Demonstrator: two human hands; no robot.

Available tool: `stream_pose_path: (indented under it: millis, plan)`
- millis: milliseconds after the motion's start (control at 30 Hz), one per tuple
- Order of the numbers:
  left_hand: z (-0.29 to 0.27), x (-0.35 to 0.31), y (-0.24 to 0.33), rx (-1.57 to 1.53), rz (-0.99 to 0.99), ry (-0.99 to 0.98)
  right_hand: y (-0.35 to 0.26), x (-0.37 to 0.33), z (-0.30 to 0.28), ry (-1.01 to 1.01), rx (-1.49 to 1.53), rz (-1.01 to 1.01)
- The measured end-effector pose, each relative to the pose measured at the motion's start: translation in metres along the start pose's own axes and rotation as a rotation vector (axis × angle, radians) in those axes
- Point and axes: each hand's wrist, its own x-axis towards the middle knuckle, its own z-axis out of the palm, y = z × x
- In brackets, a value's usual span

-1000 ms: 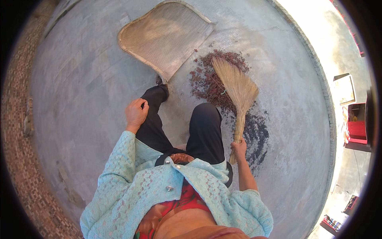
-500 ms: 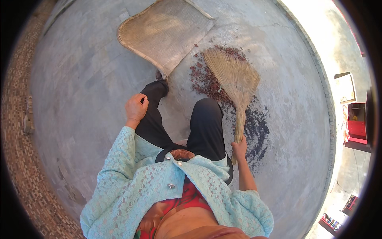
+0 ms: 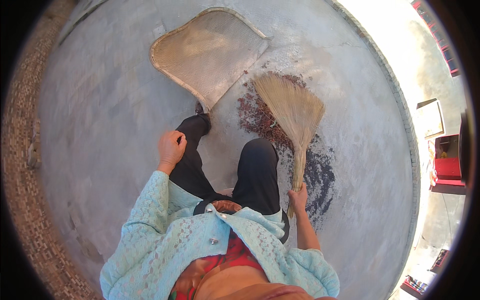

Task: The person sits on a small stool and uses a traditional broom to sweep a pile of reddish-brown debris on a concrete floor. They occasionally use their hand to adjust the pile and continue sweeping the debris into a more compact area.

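My right hand (image 3: pixel 298 198) is wrapped round the handle of a straw broom (image 3: pixel 291 107), whose wide bristles fan out forward and to the left. The bristles lie over a heap of reddish-brown dried bits (image 3: pixel 254 117) on the grey floor. Small dark grains (image 3: pixel 321 175) are scattered beside the handle, to its right. Curled into a loose fist, my left hand (image 3: pixel 171 147) rests on my left leg, and nothing shows in it. Beyond my left foot lies a woven winnowing basket (image 3: pixel 210 52) with a bound rim, its straight open edge turned toward the heap.
A brick-paved strip (image 3: pixel 22 200) curves along the left side. At the right a low kerb (image 3: pixel 400 95) edges the concrete floor. Past it stand a pale panel (image 3: pixel 431 119) and a red box-like thing (image 3: pixel 448 170). My bent knees are between my two hands.
The floor things sit slightly lower in the picture as the view shifts. My right hand still grips the broom, and my left hand stays on my leg.
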Motion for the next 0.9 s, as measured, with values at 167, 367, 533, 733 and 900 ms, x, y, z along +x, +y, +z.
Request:
stream_pose_path:
  millis: [167, 367, 533, 733, 900]
  plan:
    - [-0.001, 0.004, 0.008, -0.013, -0.005, -0.046, -0.019, 0.066, -0.004, 0.065, 0.280, -0.040]
    - [-0.001, 0.008, 0.010, 0.010, -0.014, -0.071, -0.056, 0.184, 0.001, 0.047, 0.606, 0.025]
    - [-0.002, 0.017, 0.014, -0.020, -0.014, -0.083, -0.060, 0.294, 0.013, 0.016, 0.692, 0.067]
    - [0.005, 0.023, 0.020, -0.004, -0.009, -0.119, -0.050, 0.340, 0.043, 0.121, 0.494, 0.049]
    - [0.006, 0.026, 0.023, 0.010, 0.015, -0.114, -0.007, 0.240, 0.081, 0.027, 0.321, -0.024]
